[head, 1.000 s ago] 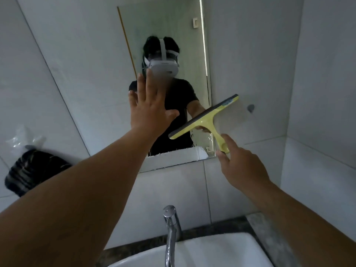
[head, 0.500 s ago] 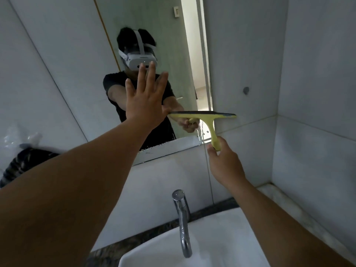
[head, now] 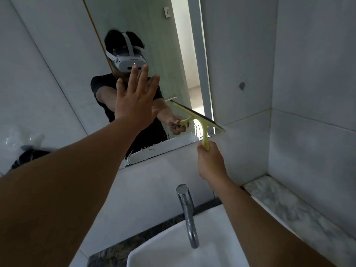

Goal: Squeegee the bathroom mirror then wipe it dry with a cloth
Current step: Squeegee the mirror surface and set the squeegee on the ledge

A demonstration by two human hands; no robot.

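- The mirror [head: 154, 35] is a flat, frameless glass pane on smooth pale wall tile; streaky white foam lines its bottom edge.
- The squeegee [head: 200, 122], yellow-green plastic with a dark rubber blade, lies tilted against the mirror's lower right corner.
- The right hand [head: 211, 162] is clamped on its handle, below the mirror.
- The left hand [head: 134, 105], fingers spread flat, seems pressed to the mirror's middle.
- Below the mirror, a chrome tap [head: 187, 212] arches over a glossy white basin [head: 173, 253], which looks dry.

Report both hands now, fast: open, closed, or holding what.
Left hand: open, fingers spread, palm toward the mirror, holding nothing.
Right hand: closed around the handle of the yellow squeegee.
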